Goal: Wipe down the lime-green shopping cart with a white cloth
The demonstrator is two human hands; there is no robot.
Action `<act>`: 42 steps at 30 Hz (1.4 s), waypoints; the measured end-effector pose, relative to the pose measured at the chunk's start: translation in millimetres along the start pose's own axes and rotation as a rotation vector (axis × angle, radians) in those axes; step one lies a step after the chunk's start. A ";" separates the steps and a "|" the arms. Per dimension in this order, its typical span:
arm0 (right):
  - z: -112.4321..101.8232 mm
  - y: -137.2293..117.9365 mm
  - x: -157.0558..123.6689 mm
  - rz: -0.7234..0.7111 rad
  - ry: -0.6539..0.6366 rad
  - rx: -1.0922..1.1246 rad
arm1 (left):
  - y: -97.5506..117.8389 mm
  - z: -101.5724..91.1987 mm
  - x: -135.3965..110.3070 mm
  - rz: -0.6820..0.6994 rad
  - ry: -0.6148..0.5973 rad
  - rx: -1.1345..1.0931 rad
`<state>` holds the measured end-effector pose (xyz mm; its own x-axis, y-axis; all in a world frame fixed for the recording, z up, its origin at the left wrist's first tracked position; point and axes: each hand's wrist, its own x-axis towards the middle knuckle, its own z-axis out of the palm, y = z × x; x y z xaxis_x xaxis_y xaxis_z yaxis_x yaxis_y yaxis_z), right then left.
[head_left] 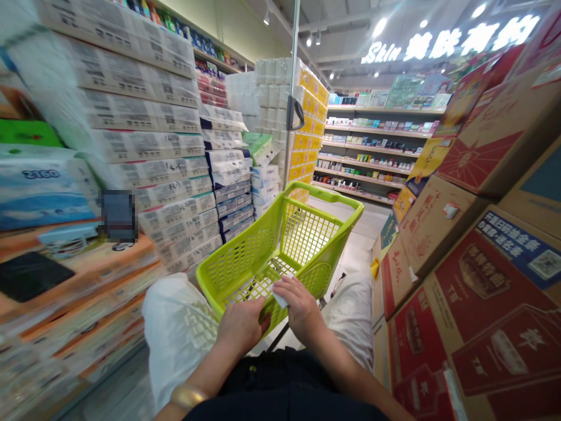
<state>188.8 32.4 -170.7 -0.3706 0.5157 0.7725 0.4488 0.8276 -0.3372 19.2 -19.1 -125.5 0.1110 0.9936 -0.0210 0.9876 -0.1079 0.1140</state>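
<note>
- The left hand (241,324) is folded over the near rim of the green plastic shopping basket (236,263). Its fingers curl down out of sight behind the knuckles, so it looks clamped on the rim; a grip there would keep the basket steady and drawn in close to the body.
- A gold bangle (188,396) sits on the wrist behind that hand.
- The right hand (302,307) lies just beside the left, on the same rim, fingers together around a small white slip (279,299). The slip is pinched at the thumb side and pokes out toward the left hand, which seems to let the hand keep it while still resting on the basket.
- The basket stretches away ahead of both hands, tilted so its open mouth faces them — nothing can be made out inside it through the mesh.
- Beyond the basket's far rim a metal pole (293,76) rises; whether it belongs to the basket I cannot tell.
- Out past the left hand, stacked tissue packs (144,146) form a wall along the aisle.
- Out past the right hand, red-printed cardboard cartons (482,280) are piled high — leaving only a narrow lane for the basket.
</note>
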 end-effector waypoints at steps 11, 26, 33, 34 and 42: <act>-8.3 14.4 2.6 0.052 0.037 -0.018 | -7.8 -2.3 -1.6 0.018 0.016 -0.001; -4.7 7.2 3.7 0.030 0.012 -0.008 | -5.2 -3.8 -2.9 -0.027 0.012 0.012; -17.2 22.5 6.7 0.127 0.106 -0.055 | -1.1 -2.7 -3.2 -0.032 0.027 0.027; -15.8 20.5 6.1 0.111 0.090 -0.048 | -1.2 -3.0 -3.1 -0.031 0.023 0.028; -16.1 19.9 7.7 0.080 0.057 -0.033 | -3.4 -3.8 -3.5 -0.012 0.022 -0.004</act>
<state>208.0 49.3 -162.8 -0.2859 0.5655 0.7736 0.5018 0.7761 -0.3818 15.0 -22.1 -122.1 0.0968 0.9953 0.0000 0.9883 -0.0961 0.1183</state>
